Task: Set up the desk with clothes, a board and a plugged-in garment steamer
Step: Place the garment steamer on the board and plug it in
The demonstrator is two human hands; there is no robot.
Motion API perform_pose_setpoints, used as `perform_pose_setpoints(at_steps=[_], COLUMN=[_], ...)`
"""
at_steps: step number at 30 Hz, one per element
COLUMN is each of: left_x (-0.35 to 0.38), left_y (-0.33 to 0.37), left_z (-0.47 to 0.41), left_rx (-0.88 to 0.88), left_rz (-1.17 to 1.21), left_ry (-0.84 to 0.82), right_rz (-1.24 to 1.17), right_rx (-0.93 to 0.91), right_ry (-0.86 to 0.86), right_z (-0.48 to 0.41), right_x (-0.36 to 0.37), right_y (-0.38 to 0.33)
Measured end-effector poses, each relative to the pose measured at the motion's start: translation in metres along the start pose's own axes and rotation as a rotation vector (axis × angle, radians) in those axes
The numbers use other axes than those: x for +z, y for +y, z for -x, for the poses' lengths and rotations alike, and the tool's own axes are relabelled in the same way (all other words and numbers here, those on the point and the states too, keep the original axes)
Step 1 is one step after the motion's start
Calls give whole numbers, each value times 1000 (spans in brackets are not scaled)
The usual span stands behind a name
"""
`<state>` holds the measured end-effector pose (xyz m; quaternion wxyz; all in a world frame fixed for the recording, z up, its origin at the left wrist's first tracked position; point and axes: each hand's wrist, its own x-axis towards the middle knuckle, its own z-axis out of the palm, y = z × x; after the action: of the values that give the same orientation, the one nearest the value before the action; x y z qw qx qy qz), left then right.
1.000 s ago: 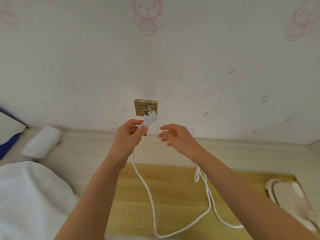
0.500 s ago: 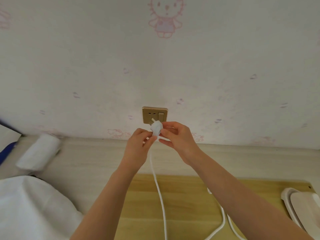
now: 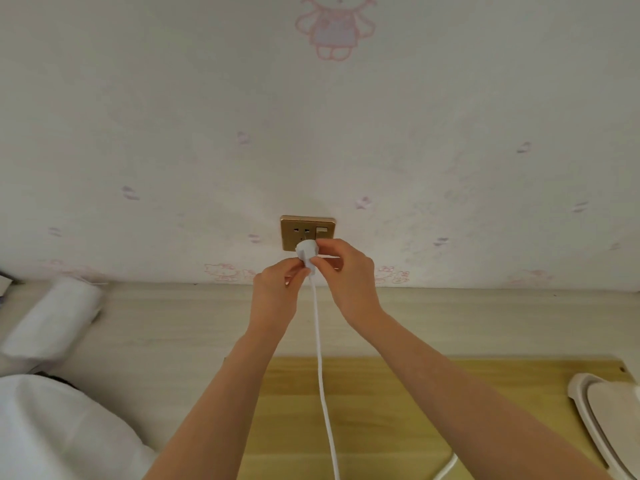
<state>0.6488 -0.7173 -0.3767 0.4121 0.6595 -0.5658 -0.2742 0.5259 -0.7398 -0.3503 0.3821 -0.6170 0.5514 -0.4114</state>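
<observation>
Left of the wall socket, a white garment is lying on the bench. Just below the socket, the left hand is pinching the white plug at its cord end, and the right hand is closing its grip on the same plug from the other side. The plug is sitting just in front of the socket's lower edge, its long axis pointing up toward the wall, so the holes are lying slightly above it; both hands are equally near. I cannot tell whether the pins are already in. The cord is hanging down over the wooden board, and the steamer is resting to the right.
</observation>
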Motion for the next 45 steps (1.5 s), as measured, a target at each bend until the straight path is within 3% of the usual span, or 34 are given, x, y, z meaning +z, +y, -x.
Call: perform_pose_setpoints(at_steps=[19,27,34,45], left_x=[5,8,12,17], left_y=[-22,-3,-7,-13], left_z=[-5,-2,0,-3], left_rx=[-89,-161,-108,-113], left_rz=[85,255,164,230], left_ry=[-69,124,195,231], right_rz=[-30,-60,-32,7], right_rx=[14,42,-6,-39], right_ry=[119,113,140,129], right_z=[3,2,1,-3], right_x=[26,20,27,27], right_y=[9,11,12,13])
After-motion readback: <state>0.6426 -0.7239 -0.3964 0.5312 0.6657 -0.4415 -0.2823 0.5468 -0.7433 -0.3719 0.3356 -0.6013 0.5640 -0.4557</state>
